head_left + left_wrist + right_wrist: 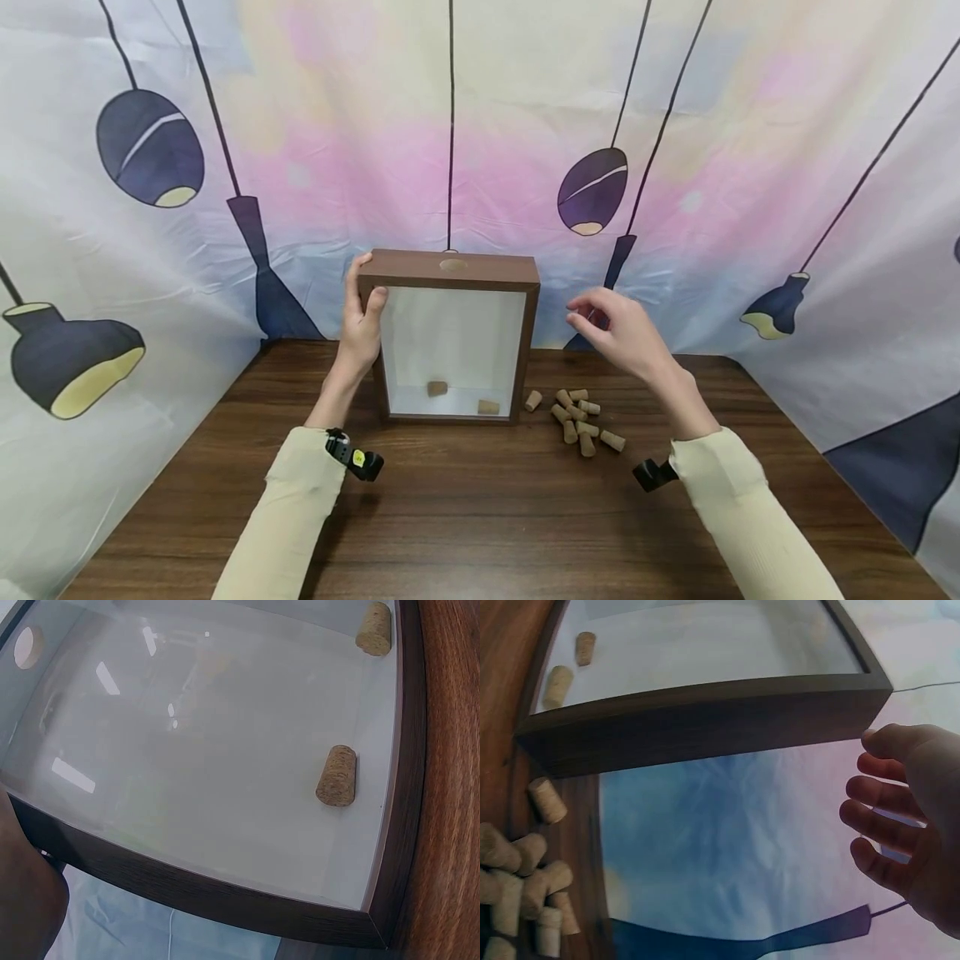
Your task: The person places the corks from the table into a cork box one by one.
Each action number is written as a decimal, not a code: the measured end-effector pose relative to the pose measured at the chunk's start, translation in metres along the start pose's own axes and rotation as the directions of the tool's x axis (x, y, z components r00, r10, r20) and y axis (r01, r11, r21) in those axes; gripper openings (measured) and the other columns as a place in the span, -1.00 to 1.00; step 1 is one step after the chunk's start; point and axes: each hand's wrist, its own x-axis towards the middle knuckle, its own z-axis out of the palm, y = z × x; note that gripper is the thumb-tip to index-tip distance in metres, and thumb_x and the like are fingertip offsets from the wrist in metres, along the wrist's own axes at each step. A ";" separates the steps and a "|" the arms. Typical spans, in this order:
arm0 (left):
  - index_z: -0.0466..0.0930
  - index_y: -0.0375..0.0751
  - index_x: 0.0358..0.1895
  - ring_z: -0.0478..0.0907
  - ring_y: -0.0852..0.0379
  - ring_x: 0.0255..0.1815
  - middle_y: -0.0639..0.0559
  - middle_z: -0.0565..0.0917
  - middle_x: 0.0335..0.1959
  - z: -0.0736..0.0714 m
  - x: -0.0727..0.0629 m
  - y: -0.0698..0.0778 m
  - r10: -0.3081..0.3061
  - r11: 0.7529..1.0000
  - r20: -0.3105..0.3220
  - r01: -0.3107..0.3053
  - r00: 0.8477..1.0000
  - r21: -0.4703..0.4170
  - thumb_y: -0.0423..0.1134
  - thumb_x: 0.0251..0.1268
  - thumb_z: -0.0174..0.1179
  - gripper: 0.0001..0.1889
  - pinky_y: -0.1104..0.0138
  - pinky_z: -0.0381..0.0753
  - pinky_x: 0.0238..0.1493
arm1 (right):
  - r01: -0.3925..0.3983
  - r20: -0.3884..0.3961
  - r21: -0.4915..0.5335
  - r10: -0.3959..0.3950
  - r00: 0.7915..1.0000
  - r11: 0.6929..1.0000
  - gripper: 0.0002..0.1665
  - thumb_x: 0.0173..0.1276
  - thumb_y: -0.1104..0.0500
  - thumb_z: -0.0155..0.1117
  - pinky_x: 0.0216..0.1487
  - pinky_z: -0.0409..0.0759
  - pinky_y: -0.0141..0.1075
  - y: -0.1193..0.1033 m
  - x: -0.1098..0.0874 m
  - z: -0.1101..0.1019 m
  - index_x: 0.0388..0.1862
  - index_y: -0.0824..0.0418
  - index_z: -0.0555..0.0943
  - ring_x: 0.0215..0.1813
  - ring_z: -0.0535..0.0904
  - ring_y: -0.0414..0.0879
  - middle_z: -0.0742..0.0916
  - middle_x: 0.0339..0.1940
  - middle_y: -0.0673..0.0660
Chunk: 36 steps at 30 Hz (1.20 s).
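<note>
A brown shadow box frame (529, 358) with a clear front and a round hole (453, 265) in its top stands upright on the table. At its upper left corner my left hand (362, 329) grips the side, thumb on the front edge. Inside, at the bottom, lie two corks, a left cork (437, 388) and a right cork (488, 407). To the right of the frame my right hand (626, 333) hangs in the air, fingers loosely bent and holding nothing. Below it a heap of several corks (587, 429) lies on the table, with a single cork (533, 401) nearer the frame.
The dark wooden table (480, 517) reaches back to a hanging cloth (315, 167) printed with lamps, close behind the frame. A black wrist camera (363, 463) is strapped to the left wrist, and another camera (654, 475) is at the right.
</note>
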 end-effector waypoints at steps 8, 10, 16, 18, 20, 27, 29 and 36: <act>0.02 -0.29 0.51 -0.07 0.01 0.55 -0.23 -0.01 0.58 -0.001 0.001 0.000 0.005 1.000 0.002 -0.005 1.000 -0.003 0.00 0.56 -0.02 -0.33 -0.01 -0.06 0.47 | -0.050 0.035 0.006 0.049 0.998 0.999 -0.79 0.44 0.09 0.30 -0.26 0.54 -0.23 0.016 -0.019 0.008 -0.06 0.15 0.71 -0.32 0.53 -0.18 0.69 -0.29 0.01; 0.02 -0.29 0.51 -0.06 0.02 0.54 -0.25 -0.01 0.58 -0.001 0.001 0.000 0.008 1.000 0.003 -0.008 1.000 -0.004 0.00 0.56 -0.02 -0.33 0.00 -0.04 0.46 | -0.064 0.047 0.009 0.064 0.997 0.998 -0.79 0.43 0.10 0.31 -0.25 0.54 -0.21 0.019 -0.024 0.008 -0.06 0.15 0.71 -0.31 0.54 -0.17 0.70 -0.29 0.02; 0.02 -0.30 0.51 -0.07 0.02 0.54 -0.25 -0.01 0.58 -0.001 0.001 -0.001 0.018 1.000 0.013 -0.018 1.000 -0.014 0.02 0.56 -0.02 -0.32 -0.01 -0.05 0.46 | -0.106 0.097 0.007 0.105 0.990 0.994 -0.80 0.43 0.10 0.30 -0.21 0.58 -0.27 0.034 -0.040 0.009 -0.06 0.16 0.71 -0.28 0.59 -0.17 0.72 -0.27 0.03; 0.02 -0.31 0.51 -0.08 0.01 0.54 -0.27 -0.02 0.57 -0.002 0.001 -0.001 0.022 1.000 0.016 -0.022 1.000 -0.013 0.02 0.56 -0.02 -0.32 -0.03 -0.06 0.46 | -0.130 0.123 0.008 0.128 0.984 0.992 -0.79 0.44 0.09 0.30 -0.22 0.57 -0.30 0.039 -0.046 0.010 -0.05 0.15 0.70 -0.27 0.59 -0.18 0.72 -0.26 0.02; 0.02 -0.30 0.51 -0.10 -0.01 0.56 -0.28 -0.03 0.57 -0.002 0.000 -0.002 0.024 1.000 0.017 -0.023 1.000 -0.005 0.04 0.55 -0.02 -0.32 -0.05 -0.08 0.48 | -0.148 0.146 0.010 0.145 0.979 0.989 -0.80 0.44 0.08 0.30 -0.22 0.56 -0.32 0.042 -0.051 0.011 -0.06 0.13 0.70 -0.27 0.59 -0.19 0.72 -0.25 0.01; 0.03 -0.28 0.52 -0.13 -0.03 0.60 -0.24 0.01 0.57 -0.003 0.002 -0.002 0.020 1.000 0.015 -0.020 1.000 0.020 0.10 0.54 -0.02 -0.28 -0.08 -0.09 0.50 | -0.173 0.227 0.018 0.164 0.960 0.985 -0.82 0.45 0.10 0.28 -0.24 0.56 -0.33 0.056 -0.064 0.016 -0.07 0.13 0.70 -0.29 0.57 -0.23 0.71 -0.27 -0.02; 0.04 -0.26 0.52 -0.13 -0.04 0.61 -0.23 0.01 0.58 -0.003 0.001 -0.002 0.014 1.000 0.014 -0.014 1.000 0.026 0.11 0.54 -0.02 -0.29 -0.10 -0.07 0.49 | -0.178 0.258 0.022 0.166 0.952 0.984 -0.81 0.45 0.11 0.28 -0.23 0.57 -0.32 0.059 -0.068 0.017 -0.05 0.13 0.69 -0.28 0.58 -0.23 0.71 -0.26 -0.02; 0.04 -0.26 0.52 -0.13 -0.02 0.61 -0.20 0.03 0.58 -0.003 0.001 -0.001 0.014 1.000 0.015 -0.014 1.000 0.023 0.12 0.53 -0.02 -0.28 -0.09 -0.07 0.49 | -0.185 0.348 0.044 0.159 0.924 0.982 -0.79 0.43 0.12 0.30 -0.22 0.58 -0.31 0.070 -0.079 0.020 -0.02 0.13 0.68 -0.26 0.61 -0.24 0.73 -0.21 0.00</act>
